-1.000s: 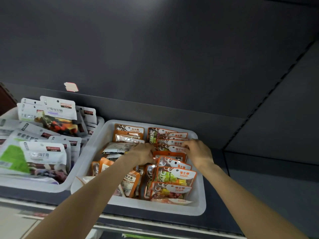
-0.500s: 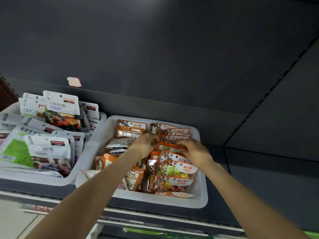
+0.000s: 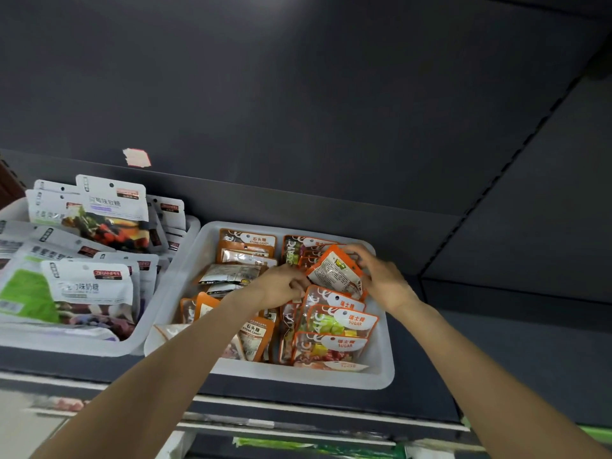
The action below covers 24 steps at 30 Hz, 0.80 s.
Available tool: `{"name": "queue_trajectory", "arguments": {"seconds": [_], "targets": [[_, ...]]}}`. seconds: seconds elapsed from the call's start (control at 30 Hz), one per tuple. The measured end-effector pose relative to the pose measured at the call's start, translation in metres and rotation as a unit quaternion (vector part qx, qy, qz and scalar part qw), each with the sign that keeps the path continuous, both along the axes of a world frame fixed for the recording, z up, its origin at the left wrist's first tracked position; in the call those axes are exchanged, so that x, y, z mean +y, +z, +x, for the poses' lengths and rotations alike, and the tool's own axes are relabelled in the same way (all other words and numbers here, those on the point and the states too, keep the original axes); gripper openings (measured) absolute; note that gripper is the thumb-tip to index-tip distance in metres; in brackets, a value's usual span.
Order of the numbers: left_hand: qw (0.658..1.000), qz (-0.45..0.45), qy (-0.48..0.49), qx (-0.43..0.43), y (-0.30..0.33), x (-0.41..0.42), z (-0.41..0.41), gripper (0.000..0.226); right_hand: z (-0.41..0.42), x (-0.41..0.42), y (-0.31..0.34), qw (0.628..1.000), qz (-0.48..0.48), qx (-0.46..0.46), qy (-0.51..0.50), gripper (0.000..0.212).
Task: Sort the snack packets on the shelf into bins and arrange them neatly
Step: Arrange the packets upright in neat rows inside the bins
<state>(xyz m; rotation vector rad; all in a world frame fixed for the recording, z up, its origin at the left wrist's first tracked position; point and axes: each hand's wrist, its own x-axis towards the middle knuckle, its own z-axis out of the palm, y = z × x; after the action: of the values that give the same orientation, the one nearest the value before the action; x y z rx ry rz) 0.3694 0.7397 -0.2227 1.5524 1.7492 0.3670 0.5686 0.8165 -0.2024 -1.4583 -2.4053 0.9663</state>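
Note:
A white bin (image 3: 384, 369) on the shelf holds several orange candy packets (image 3: 334, 326) in two rows. My right hand (image 3: 381, 276) grips one orange packet (image 3: 336, 271), tilted up above the right row with its printed back facing me. My left hand (image 3: 281, 284) has curled fingers at that packet's lower left edge, above the middle of the bin. Whether it pinches the packet or one below is hidden.
A second white bin (image 3: 99, 346) at the left is full of larger white snack pouches (image 3: 89, 289). The dark shelf back wall (image 3: 298, 111) rises just behind both bins. A shelf divider (image 3: 516, 154) runs at the right, and the shelf's front edge (image 3: 298, 422) lies below.
The right hand has lifted one orange packet out of the right row and turned it so its back shows. The left hand stays at the middle of the bin.

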Motion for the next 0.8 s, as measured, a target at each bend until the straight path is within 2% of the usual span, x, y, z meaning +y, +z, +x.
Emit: {"name": "queue_trajectory", "arguments": {"seconds": [0.1,0.17,0.27,0.37,0.6,0.73,0.8], "targets": [[1.000,-0.014,-0.024,-0.015,0.008,-0.008,0.002,0.018,0.000,-0.001,-0.001,1.000,0.008,-0.020,0.016,0.033],[0.999,-0.029,-0.031,-0.031,0.014,-0.011,0.004,0.025,-0.001,-0.004,-0.002,0.997,0.040,-0.060,0.027,0.030],[0.995,-0.067,-0.018,-0.074,0.018,-0.015,0.007,0.037,-0.002,-0.007,-0.001,0.996,0.063,-0.067,0.021,0.031],[0.995,-0.082,-0.038,-0.049,0.020,-0.019,0.011,0.054,-0.001,-0.008,0.001,0.995,0.061,-0.076,0.019,0.032],[0.995,-0.049,-0.083,-0.002,0.025,-0.030,0.017,0.038,0.007,-0.012,0.005,0.986,0.133,-0.097,-0.012,0.040],[0.995,-0.038,-0.088,-0.003,0.023,-0.037,0.018,0.041,0.015,-0.019,0.013,0.971,0.207,-0.109,-0.040,0.026],[0.995,-0.029,-0.094,0.012,0.024,-0.040,0.019,0.046,0.015,-0.025,0.016,0.965,0.248,-0.070,-0.048,0.018]]}}
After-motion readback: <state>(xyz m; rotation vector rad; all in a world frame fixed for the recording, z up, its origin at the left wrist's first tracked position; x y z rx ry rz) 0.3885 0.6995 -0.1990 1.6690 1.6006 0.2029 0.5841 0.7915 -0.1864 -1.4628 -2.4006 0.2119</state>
